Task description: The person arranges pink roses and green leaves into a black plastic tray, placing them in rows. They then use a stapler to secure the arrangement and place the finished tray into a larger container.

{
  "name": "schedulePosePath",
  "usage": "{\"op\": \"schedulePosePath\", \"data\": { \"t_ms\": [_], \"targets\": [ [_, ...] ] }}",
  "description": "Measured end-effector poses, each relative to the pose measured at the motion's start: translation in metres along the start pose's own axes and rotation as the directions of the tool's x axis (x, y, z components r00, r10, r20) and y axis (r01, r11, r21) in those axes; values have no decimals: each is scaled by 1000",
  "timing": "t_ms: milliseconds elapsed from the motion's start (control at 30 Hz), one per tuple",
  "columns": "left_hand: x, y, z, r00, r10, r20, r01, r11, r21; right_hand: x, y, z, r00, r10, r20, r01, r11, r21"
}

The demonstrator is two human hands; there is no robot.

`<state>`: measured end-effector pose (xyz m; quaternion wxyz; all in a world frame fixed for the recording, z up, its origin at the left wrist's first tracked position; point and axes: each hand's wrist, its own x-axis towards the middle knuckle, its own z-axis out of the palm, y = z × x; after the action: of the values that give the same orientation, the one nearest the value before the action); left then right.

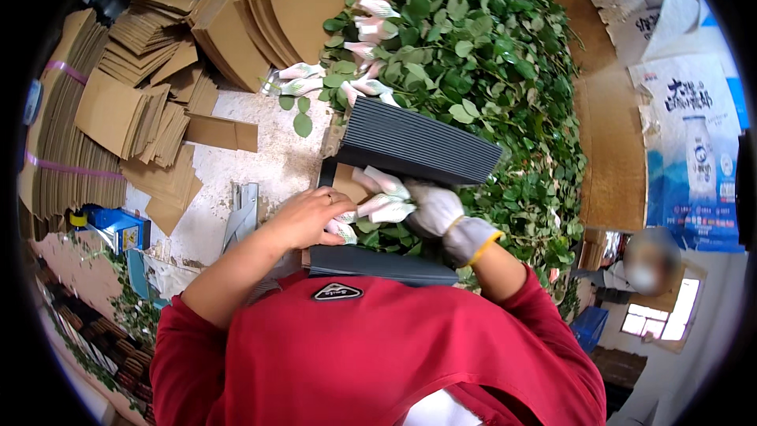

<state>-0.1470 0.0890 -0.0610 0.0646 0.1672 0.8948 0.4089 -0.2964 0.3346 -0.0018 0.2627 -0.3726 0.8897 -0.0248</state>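
Observation:
Several pale, net-wrapped flower heads (pixel 388 207) with leafy stems lie on cardboard in a trough between two dark ribbed pieces, the upper (pixel 422 138) and the lower (pixel 377 262). My bare left hand (pixel 323 213) has its fingers curled over a wrapped head at the trough's left end. My right hand (pixel 438 213), in a pale glove, is beside the heads on the right, fingers curled down and partly hidden; what it holds I cannot make out.
Leafy rose stems (pixel 489 55) with wrapped heads fill the back and right. Stacked cardboard (pixel 134 110) covers the left of the white table (pixel 236 126), near a blue box (pixel 118 229). Printed sheets (pixel 686 166) hang at far right.

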Motion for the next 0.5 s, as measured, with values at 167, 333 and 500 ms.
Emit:
{"op": "schedulePosePath", "data": {
  "t_ms": [167,333,500],
  "targets": [
    [-12,0,2,992,-59,-114,62,998,26,0,-25,-10,950,-262,-167,291,939,181],
    [-1,-17,-11,995,40,-89,-39,999,3,18,-11,24,911,-406,-68,411,889,200],
    [12,-16,-12,1000,8,-19,-10,998,-62,-26,-20,-78,819,-547,-173,571,807,151]
  ]
}}
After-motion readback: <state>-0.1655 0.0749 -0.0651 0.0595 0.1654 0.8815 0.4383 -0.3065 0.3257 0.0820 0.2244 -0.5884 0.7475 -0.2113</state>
